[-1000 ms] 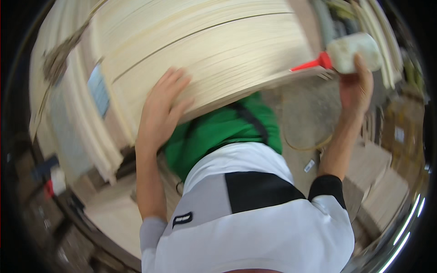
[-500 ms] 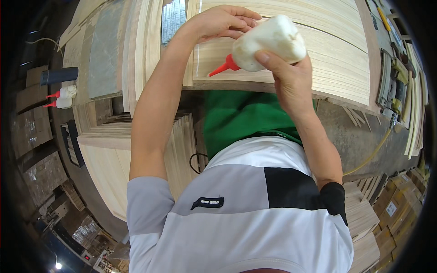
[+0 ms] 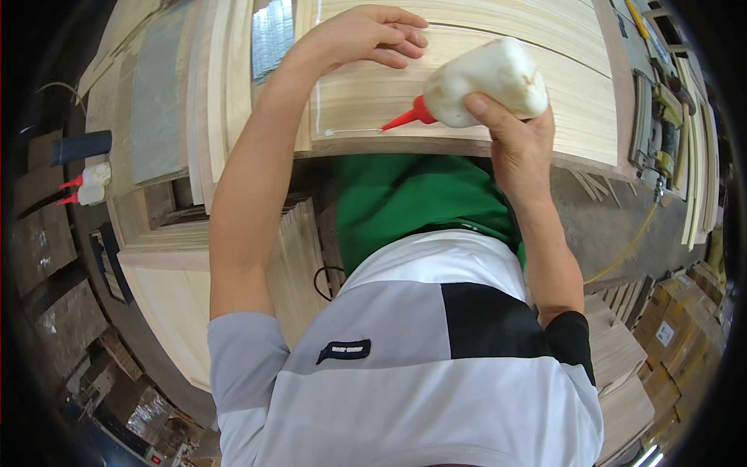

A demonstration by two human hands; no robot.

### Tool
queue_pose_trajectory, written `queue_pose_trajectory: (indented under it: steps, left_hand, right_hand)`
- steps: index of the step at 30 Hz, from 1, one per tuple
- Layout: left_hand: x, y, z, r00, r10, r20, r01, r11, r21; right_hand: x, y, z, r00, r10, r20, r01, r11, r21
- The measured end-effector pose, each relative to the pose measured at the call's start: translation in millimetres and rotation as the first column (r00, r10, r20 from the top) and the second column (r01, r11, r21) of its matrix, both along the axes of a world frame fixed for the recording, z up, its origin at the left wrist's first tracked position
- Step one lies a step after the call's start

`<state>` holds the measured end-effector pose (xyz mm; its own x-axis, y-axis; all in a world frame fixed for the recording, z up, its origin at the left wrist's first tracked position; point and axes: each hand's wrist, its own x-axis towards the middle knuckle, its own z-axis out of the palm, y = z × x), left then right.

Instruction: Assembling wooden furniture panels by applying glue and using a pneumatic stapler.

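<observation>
My right hand [image 3: 520, 140] is wrapped round a white glue bottle [image 3: 486, 82], tilted so its red nozzle points left and down. The nozzle tip is at the near edge of a pale wooden panel [image 3: 545, 109], where a thin line of white glue [image 3: 346, 131] trails away to the left. Another glue line runs along the panel's left side, away from me. My left hand [image 3: 377, 35] hovers over or rests on the panel beyond the bottle, fingers apart, holding nothing; whether it touches the wood I cannot tell.
Left of the panel lie wooden strips [image 3: 226, 101] and a strip of metal staples [image 3: 272, 43]. Farther left are two more glue bottles [image 3: 95, 183] and a dark cylinder [image 3: 82, 148]. A nail gun [image 3: 668, 128] with a yellow hose lies at the right. Stacked boards [image 3: 167, 296] stand below left.
My right hand has moved the glue bottle rightward along the near edge, and a glue line now lies behind the nozzle. The left hand's fingers now show clear of the bottle.
</observation>
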<state>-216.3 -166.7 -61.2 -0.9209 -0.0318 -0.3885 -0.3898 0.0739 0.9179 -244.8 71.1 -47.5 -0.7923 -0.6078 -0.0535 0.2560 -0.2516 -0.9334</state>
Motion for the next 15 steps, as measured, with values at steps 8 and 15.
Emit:
queue_pose_trajectory:
  steps: [8, 15]
  left_hand:
    - [-5.2, 11.9, 3.4, 1.0, 0.001, -0.02, -0.002, 0.999, -0.052]
    - [-1.6, 16.7, 6.9, 0.999, 0.048, 0.024, -0.044, 0.99, -0.135]
  right_hand:
    - [-40.3, 88.4, 0.5, 0.978, -0.18, -0.107, 0.186, 0.981, 0.054]
    - [-67.5, 163.2, 1.4, 0.893, -0.399, -0.206, 0.413, 0.91, 0.028]
